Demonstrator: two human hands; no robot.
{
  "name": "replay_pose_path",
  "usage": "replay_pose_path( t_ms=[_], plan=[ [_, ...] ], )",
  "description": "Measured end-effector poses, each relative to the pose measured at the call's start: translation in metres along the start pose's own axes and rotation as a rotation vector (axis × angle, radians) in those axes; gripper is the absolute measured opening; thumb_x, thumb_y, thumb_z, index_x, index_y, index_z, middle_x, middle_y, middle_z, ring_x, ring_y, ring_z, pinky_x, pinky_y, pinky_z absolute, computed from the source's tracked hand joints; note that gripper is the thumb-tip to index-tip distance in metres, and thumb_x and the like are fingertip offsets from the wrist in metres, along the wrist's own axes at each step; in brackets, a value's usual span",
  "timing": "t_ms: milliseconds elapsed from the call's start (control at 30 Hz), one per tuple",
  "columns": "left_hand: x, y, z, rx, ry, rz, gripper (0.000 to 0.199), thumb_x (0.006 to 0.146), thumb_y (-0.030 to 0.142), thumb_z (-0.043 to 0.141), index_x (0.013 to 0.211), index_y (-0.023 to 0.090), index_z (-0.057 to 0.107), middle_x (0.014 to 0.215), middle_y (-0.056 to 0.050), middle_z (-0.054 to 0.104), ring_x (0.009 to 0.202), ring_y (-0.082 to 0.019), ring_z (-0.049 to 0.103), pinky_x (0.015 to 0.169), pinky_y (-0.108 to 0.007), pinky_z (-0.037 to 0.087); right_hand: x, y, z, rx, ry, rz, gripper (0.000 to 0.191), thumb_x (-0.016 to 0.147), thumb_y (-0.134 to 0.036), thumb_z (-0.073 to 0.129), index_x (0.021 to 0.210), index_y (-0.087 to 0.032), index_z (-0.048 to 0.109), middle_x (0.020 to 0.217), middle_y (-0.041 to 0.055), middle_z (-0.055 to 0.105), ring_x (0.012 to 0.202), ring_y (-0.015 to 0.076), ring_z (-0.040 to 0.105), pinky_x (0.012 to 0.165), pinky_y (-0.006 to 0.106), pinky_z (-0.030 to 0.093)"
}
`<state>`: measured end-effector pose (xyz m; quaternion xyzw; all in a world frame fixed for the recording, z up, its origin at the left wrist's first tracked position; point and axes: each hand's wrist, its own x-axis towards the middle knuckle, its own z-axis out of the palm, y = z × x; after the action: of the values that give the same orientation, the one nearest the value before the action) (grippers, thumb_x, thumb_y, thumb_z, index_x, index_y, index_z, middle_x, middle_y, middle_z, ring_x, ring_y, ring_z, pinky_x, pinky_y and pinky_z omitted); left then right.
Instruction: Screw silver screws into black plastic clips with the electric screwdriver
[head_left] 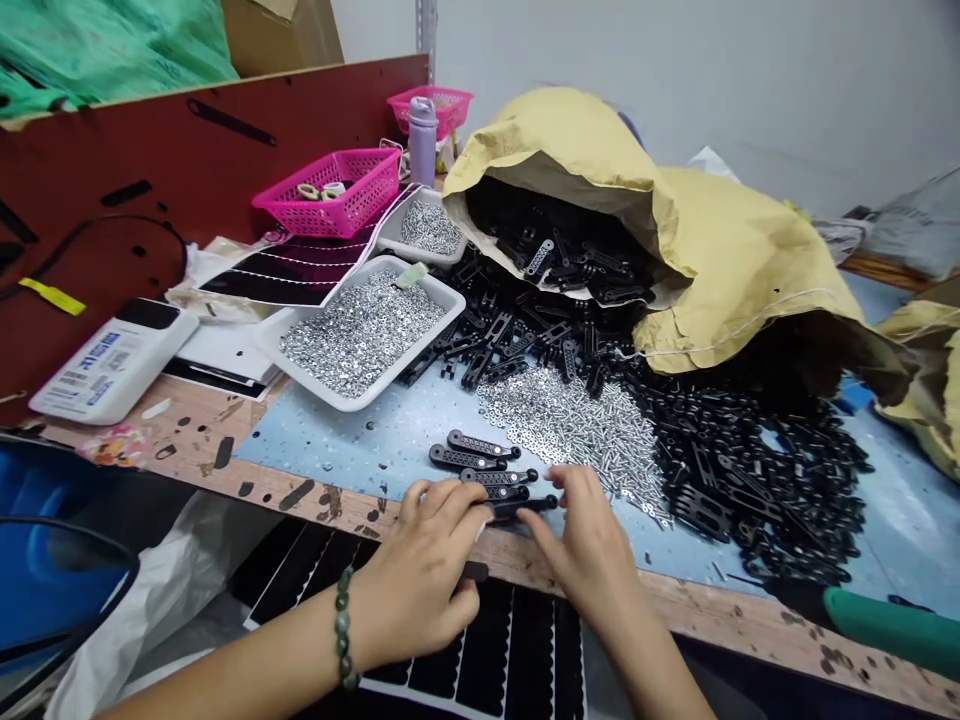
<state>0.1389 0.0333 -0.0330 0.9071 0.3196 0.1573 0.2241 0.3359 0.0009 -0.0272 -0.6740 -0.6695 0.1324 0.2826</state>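
Note:
Several slim black link arms (484, 443) with round ends lie in a loose row near the front edge of the blue work surface. My left hand (431, 560), with a beaded bracelet at its wrist, rests over the near ends of the row, fingers curled. A short black piece (475, 571) sticks out between its thumb and fingers; the rest is hidden by the hand. My right hand (589, 545) is at the right end of the nearest black arm (536, 504), thumb and forefinger apart on either side of its tip.
Loose screws and nuts (592, 430) are heaped behind my right hand. A white tray of nuts (360, 404) stands left, and black parts (787, 470) spill from yellow sacks (570, 130). A green-handled screwdriver (885, 625) lies at the right front edge.

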Motion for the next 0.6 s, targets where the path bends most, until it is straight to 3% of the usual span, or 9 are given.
replay_pose_path(
  t_ms=[100,200,300,400,500,600],
  plan=[
    [0.001,0.005,-0.01,-0.15,-0.051,-0.019,0.048,0.063,0.01,0.051,0.11,0.02,0.049,0.12,-0.01,0.049,0.113,-0.029,0.042,0.099,-0.046,0.034,-0.005,-0.026,-0.005,0.27,-0.187,-0.303,0.031,0.087,-0.016,0.05,0.117,-0.025,0.045,0.101,0.0087,0.057,0.093,0.0215,0.056,0.077,0.035,0.049],
    [-0.001,0.009,-0.015,-0.272,-0.041,-0.107,0.044,0.063,0.011,0.052,0.106,0.022,0.047,0.115,-0.008,0.049,0.112,-0.026,0.044,0.098,-0.043,0.04,-0.005,-0.046,-0.002,0.455,-0.294,-0.385,0.019,0.089,-0.009,0.044,0.096,-0.024,0.054,0.086,0.0043,0.058,0.081,0.0162,0.056,0.07,0.028,0.049],
    [-0.007,0.005,-0.02,-0.308,0.074,-0.192,0.056,0.066,0.018,0.058,0.12,0.022,0.04,0.127,-0.011,0.042,0.119,-0.028,0.04,0.1,-0.044,0.04,-0.003,-0.046,0.003,0.569,-0.285,-0.201,0.01,0.088,-0.014,0.049,0.085,-0.022,0.054,0.081,0.0023,0.056,0.075,0.0145,0.055,0.066,0.026,0.047],
    [-0.017,-0.007,-0.024,-0.224,0.21,-0.202,0.06,0.076,0.022,0.058,0.131,0.022,0.034,0.134,-0.012,0.04,0.123,-0.029,0.037,0.101,-0.046,0.036,0.003,-0.031,0.009,0.711,-0.181,0.117,0.003,0.087,-0.024,0.054,0.088,-0.023,0.056,0.077,0.0,0.055,0.066,0.0132,0.055,0.058,0.025,0.047],
    [-0.025,-0.02,-0.021,-0.017,0.176,-0.122,0.045,0.086,0.022,0.051,0.13,0.024,0.042,0.133,-0.008,0.048,0.122,-0.029,0.039,0.098,-0.048,0.03,0.011,-0.016,0.019,0.816,-0.114,0.335,0.013,0.084,-0.032,0.058,0.092,-0.021,0.06,0.076,-0.0004,0.054,0.059,0.0121,0.056,0.052,0.024,0.048],
    [-0.026,-0.026,-0.01,0.12,0.122,-0.024,0.043,0.088,0.022,0.05,0.131,0.022,0.046,0.13,-0.006,0.055,0.118,-0.029,0.044,0.096,-0.046,0.024,0.016,-0.011,0.031,0.794,-0.133,0.384,0.015,0.08,-0.033,0.061,0.082,-0.018,0.066,0.078,0.0017,0.056,0.058,0.0125,0.057,0.052,0.025,0.05]
  ],
)
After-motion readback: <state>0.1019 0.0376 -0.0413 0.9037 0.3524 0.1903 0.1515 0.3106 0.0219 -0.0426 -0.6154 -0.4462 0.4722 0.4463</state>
